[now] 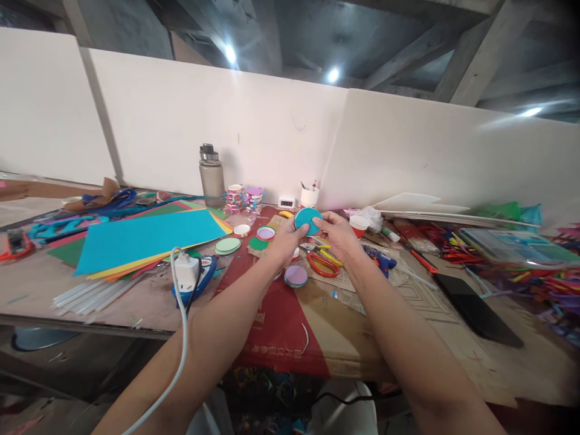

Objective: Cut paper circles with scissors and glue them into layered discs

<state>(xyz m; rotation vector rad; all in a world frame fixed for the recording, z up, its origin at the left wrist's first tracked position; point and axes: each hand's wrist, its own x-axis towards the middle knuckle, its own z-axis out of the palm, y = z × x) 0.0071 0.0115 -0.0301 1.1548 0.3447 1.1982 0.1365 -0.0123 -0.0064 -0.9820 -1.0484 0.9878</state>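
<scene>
Between my two hands, above the middle of the table, is a round blue paper disc (308, 222). My left hand (288, 237) pinches its left side, the thumb lying on its face. The fingers of my right hand (338, 232) grip its right edge. Below them a purple disc (296, 276) lies on the red and brown cardboard (276, 320). Orange-handled scissors (323, 264) rest just under my right hand. Left of my hands are a purple-centred ring (266, 233), a green disc (258, 243) and a stack of pale green discs (227, 246).
Coloured paper sheets (149, 238), clear glue sticks (97, 295) and a white plug adapter (186, 270) with a cable lie left. A bottle (211, 175) and a cup of pens (309, 197) stand behind. Right are a paper cup (359, 225), a phone (475, 308) and a plastic box (521, 244).
</scene>
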